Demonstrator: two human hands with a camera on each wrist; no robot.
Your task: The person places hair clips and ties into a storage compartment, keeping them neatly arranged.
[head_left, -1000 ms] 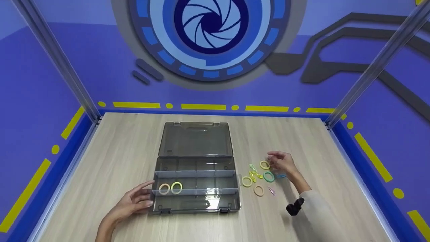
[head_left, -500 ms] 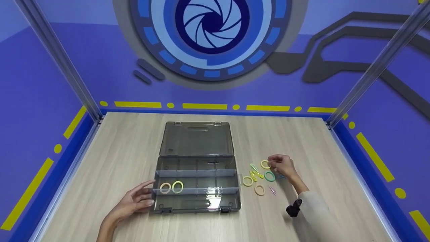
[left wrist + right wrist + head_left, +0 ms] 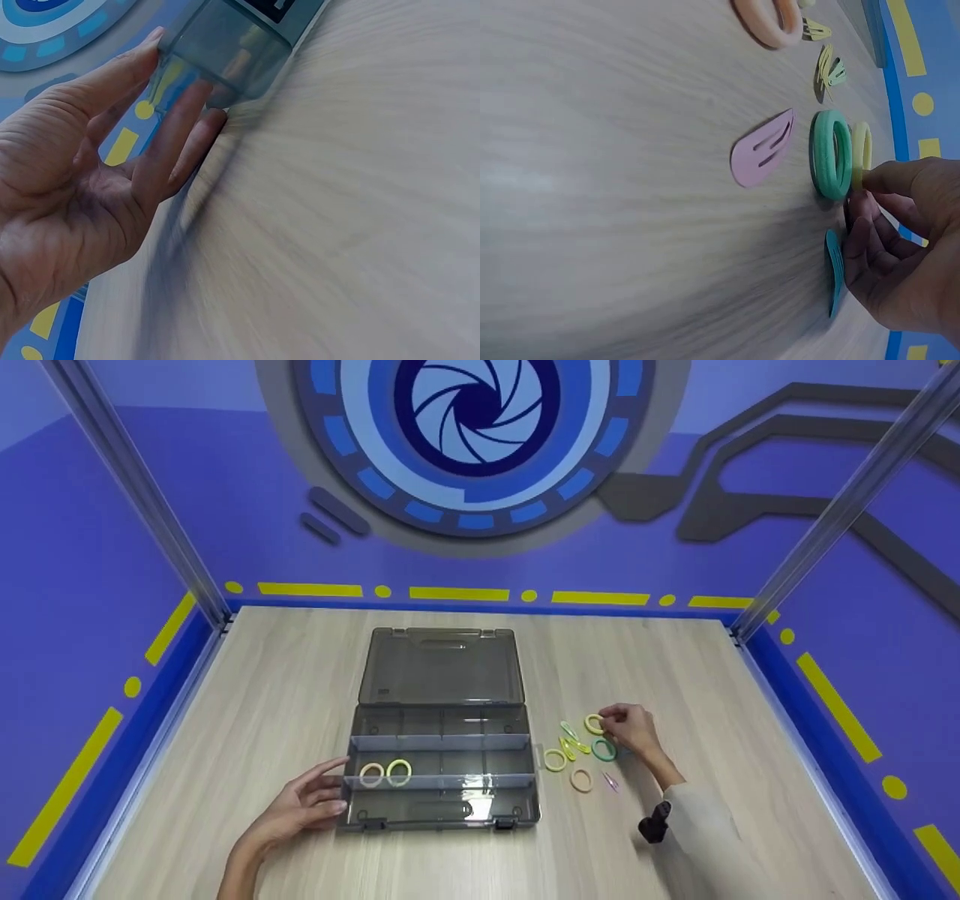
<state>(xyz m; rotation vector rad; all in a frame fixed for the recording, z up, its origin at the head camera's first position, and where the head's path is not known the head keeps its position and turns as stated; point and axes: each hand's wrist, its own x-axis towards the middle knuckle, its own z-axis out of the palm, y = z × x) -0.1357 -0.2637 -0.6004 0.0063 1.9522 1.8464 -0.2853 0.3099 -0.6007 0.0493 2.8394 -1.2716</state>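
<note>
A translucent grey divided box [image 3: 442, 804] lies with its lid raised back; a peach ring [image 3: 362, 780] and a yellow-green ring [image 3: 409, 772] are in its middle row. My left hand [image 3: 292, 808] touches the box's left side with extended fingers, also visible in the left wrist view [image 3: 97, 165]. Right of the box, my right hand [image 3: 634, 731] pinches a pale yellow ring [image 3: 590, 727] at its edge; the right wrist view shows thumb and finger at this ring [image 3: 857, 142]. Beside it lie a green ring [image 3: 825, 154] and a blue clip [image 3: 835, 270].
On the wood-grain table [image 3: 285, 682] between box and right hand lie a yellow ring [image 3: 547, 765], a peach ring [image 3: 574, 785], a pink clip [image 3: 611, 781] and several yellow and green clips [image 3: 567, 748]. Blue walls [image 3: 225, 495] with metal posts surround the table.
My right hand has moved slightly down to the pale yellow ring and taken hold of its edge. My left hand stays at the box's side.
</note>
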